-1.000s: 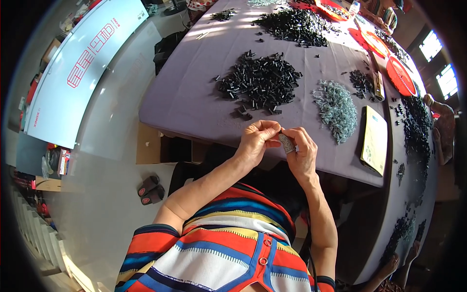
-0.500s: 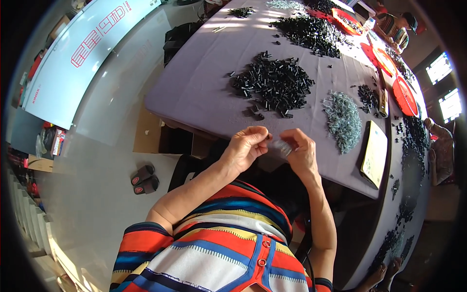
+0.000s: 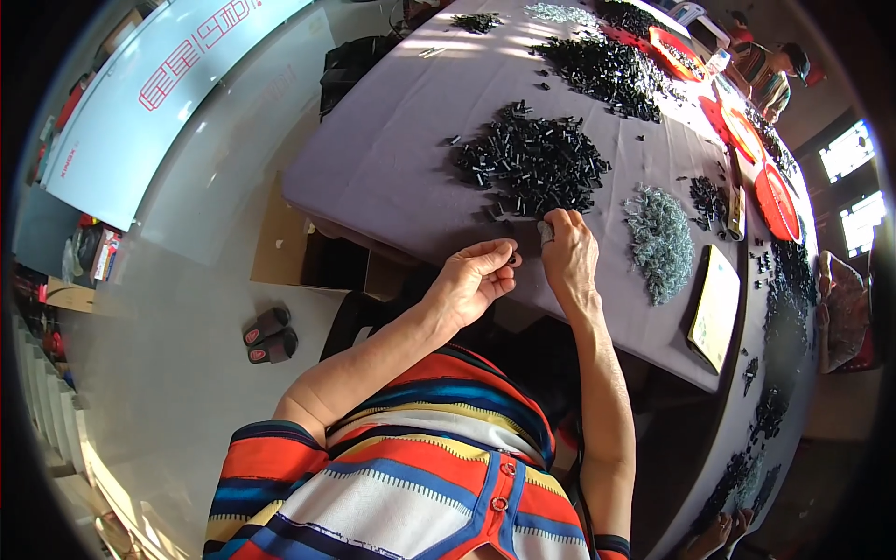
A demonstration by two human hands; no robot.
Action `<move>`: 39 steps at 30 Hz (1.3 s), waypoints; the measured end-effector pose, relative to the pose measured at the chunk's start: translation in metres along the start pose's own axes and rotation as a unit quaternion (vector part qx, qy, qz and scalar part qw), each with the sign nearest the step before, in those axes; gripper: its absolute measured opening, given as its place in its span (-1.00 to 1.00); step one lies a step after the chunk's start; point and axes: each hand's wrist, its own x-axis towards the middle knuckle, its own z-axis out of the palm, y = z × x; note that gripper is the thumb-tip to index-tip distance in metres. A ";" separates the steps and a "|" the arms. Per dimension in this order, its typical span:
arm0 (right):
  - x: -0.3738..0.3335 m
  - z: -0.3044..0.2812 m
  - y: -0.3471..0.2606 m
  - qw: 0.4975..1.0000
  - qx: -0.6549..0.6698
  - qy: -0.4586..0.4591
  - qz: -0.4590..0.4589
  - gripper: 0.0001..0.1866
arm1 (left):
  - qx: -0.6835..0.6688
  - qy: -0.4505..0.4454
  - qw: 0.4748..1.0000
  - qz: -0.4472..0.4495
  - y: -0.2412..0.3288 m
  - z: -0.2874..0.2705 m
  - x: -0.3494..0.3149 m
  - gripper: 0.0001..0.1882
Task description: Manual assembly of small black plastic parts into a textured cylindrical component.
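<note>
Here, a greyish-purple tablecloth [image 3: 373,159] spreads beneath and beyond the fingers, streaked with sunlight at its far end. The left hand [image 3: 471,280], by the table's near edge, pinches a small dark piece [image 3: 512,259] between thumb and fingertips. The right hand [image 3: 571,257] reaches farther in, fingers bent together at the near rim of a pile of short black tube-like pieces [image 3: 532,159]; whether they grasp one cannot be told. A pale grey wrap [image 3: 546,233] shows at its thumb. Right of those fingers lies a heap of translucent grey-green bits [image 3: 659,245], with a yellow-faced booklet or flat box [image 3: 716,308] farther right. Beyond them sit another black heap [image 3: 607,75] and red plastic trays [image 3: 777,201], near a co-worker in a striped top and dark cap [image 3: 770,79]. Another person's hands [image 3: 723,532] show low on the right, at a second cloth-covered surface [image 3: 793,411]. Left of the fingers, below the table edge, stand an open cardboard box [image 3: 280,243] and dark slippers [image 3: 269,336] on a pale, glossy floor [image 3: 205,280]; bright windows [image 3: 847,149] light the far right. As for writing, a white cabinet [image 3: 112,140] far left of the fingers bears large red outlined lettering [image 3: 166,89] and a smaller red line near its lower end. Each slipper carries a red emblem, too small to read.
</note>
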 end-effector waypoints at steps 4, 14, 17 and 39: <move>0.003 -0.001 -0.002 1.000 0.001 -0.021 0.004 -0.78 | 0.006 -0.002 1.000 0.009 -0.001 -0.001 0.000 -0.88; -0.017 -0.009 0.002 0.997 0.003 -0.068 -0.048 -0.71 | 0.000 0.012 1.000 0.004 -0.001 -0.001 0.002 -0.87; -0.018 -0.010 0.006 0.995 0.077 -0.025 -0.058 -0.67 | -0.005 0.017 1.000 -0.003 -0.002 0.000 0.004 -0.86; -0.064 -0.046 -0.012 0.777 0.614 0.070 0.118 -0.91 | 0.042 -0.050 0.997 0.049 -0.019 0.040 0.007 -0.86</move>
